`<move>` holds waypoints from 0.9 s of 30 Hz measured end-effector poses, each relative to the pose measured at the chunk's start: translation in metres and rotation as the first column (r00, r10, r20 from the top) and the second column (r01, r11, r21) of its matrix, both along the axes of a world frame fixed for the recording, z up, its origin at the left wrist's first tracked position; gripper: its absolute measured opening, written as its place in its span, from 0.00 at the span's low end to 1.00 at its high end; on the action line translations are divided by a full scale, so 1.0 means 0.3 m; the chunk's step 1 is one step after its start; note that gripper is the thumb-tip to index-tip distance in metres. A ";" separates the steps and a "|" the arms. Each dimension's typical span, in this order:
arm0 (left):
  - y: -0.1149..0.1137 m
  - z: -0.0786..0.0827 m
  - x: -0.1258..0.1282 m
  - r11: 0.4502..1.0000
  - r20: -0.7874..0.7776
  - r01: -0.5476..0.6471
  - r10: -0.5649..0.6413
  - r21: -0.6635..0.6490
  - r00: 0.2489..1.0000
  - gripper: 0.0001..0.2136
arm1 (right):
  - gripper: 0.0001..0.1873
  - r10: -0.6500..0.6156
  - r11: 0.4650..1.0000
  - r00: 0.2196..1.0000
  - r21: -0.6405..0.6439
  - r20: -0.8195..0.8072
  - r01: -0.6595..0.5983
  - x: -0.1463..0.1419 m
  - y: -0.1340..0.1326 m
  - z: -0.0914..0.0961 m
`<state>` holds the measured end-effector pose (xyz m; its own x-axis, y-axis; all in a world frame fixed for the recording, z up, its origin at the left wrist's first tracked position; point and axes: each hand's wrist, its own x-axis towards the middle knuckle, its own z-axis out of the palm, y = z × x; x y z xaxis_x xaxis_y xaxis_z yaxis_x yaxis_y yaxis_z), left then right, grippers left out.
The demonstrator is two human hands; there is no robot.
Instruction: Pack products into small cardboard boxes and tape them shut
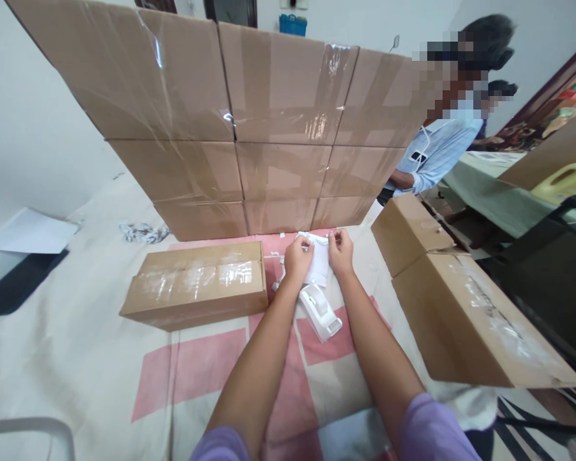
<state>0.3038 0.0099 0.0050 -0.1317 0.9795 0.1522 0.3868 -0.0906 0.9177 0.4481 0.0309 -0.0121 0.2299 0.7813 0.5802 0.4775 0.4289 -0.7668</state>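
Observation:
Both hands meet over a small piece of white paper (319, 261) in front of the box wall. My left hand (298, 257) is closed in a pinch at the paper's upper left edge. On the opposite side, my right hand (340, 251) pinches near its upper right corner. The paper's top edge looks uneven, and any thin thing between the fingertips is too small to make out. Just below the paper, between my forearms, lies a white tape dispenser (320, 312). Small white scraps (275, 253) are scattered left of my left hand.
A wall of taped cardboard boxes (283, 169) stands ahead. One taped box (196, 282) lies left, another (465, 307) right. Beneath is a patterned cloth (211, 365). At far left are white sheets (31, 230) and a crumpled cloth (144, 232). A person in a blue shirt (448, 150) stands behind, right.

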 end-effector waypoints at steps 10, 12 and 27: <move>0.001 0.001 -0.015 0.997 -0.093 0.081 -0.079 0.017 0.993 0.06 | 0.12 -0.002 1.000 1.000 -0.007 -0.028 0.002 -0.001 0.002 0.006; -0.003 0.006 -0.016 0.995 -0.133 0.103 -0.100 0.015 0.986 0.06 | 0.13 -0.004 1.000 1.000 -0.009 -0.031 0.004 -0.002 0.002 0.008; -0.056 0.088 -0.026 0.987 -0.393 0.096 -0.038 0.129 0.919 0.09 | 0.15 -0.044 0.997 0.999 -0.059 -0.010 0.044 0.008 0.010 -0.005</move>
